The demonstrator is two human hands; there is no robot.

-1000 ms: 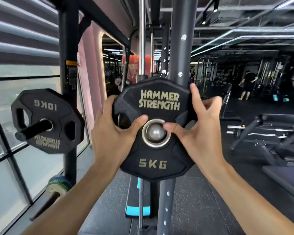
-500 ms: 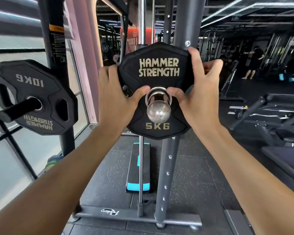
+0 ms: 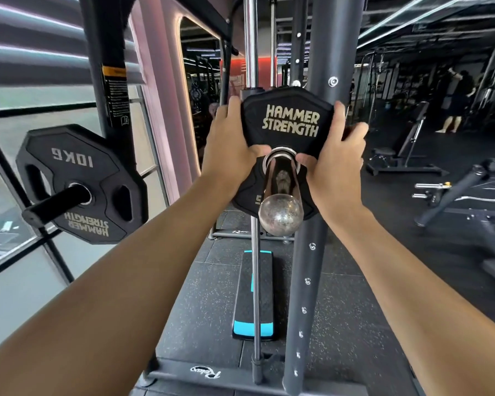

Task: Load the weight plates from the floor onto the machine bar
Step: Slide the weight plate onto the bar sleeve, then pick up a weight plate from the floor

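A black 5 kg Hammer Strength plate is threaded on the chrome machine bar, whose rounded end points at me and hides most of the plate's "5KG" mark. My left hand grips the plate's left edge with the thumb by the centre ring. My right hand grips the right edge, thumb also at the ring. Both arms are stretched forward.
A 10 kg plate hangs on a black storage peg at the left by the window. A grey upright post stands just behind the bar, beside a chrome guide rod. A black and teal step lies on the floor. Benches and a person stand at the right.
The plate has slid further along the bar away from me, so more of the chrome sleeve shows in front of it. Both hands stayed on the plate's edges.
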